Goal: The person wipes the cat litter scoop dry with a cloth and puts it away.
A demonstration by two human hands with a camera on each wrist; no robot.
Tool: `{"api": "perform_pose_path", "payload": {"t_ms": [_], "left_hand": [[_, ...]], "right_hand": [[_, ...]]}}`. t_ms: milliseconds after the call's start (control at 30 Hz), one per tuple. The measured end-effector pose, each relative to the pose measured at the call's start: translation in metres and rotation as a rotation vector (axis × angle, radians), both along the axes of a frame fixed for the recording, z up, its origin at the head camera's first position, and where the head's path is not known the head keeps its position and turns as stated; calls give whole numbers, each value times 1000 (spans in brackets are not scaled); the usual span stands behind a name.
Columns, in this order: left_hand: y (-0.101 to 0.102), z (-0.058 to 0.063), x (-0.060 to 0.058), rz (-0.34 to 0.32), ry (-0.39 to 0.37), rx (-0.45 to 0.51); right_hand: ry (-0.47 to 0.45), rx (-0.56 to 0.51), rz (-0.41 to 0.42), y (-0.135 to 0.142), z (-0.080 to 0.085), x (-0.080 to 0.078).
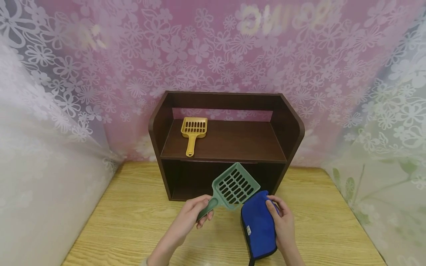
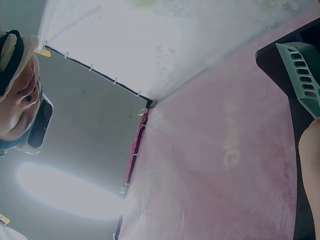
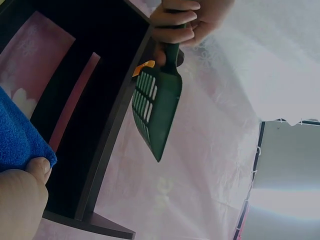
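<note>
In the head view my left hand grips the handle of a green slotted litter scoop, its blade tilted up and to the right in front of the shelf's lower opening. My right hand pinches the upper right edge of a blue cloth with black edging and a small white label. The cloth hangs just below the scoop's right corner. From the right wrist view, the fingers wrap round the handle of the green scoop, while the blue cloth shows at the left beside my right thumb.
A dark brown two-level shelf stands on the wood-grain table against a pink floral curtain. On its upper level, at the left, lies a yellow slotted scoop. Pale curtains hang at both sides.
</note>
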State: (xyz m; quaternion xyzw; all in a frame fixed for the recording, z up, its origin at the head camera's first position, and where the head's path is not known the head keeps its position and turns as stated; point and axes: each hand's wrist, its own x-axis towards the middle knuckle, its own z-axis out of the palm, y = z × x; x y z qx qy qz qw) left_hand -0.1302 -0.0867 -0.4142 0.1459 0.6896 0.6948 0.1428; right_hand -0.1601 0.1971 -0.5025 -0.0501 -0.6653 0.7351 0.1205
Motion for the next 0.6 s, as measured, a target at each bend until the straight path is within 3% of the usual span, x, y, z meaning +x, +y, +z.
{"api": "perform_pose_path", "payload": {"t_ms": [300,600], "left_hand": [[4,25,-6,10,55,26],[4,46,-26,157,49,50]], "right_hand": [[-14,-16,20,2,-6,3],[-1,-5,30,-5,-8,5]]}}
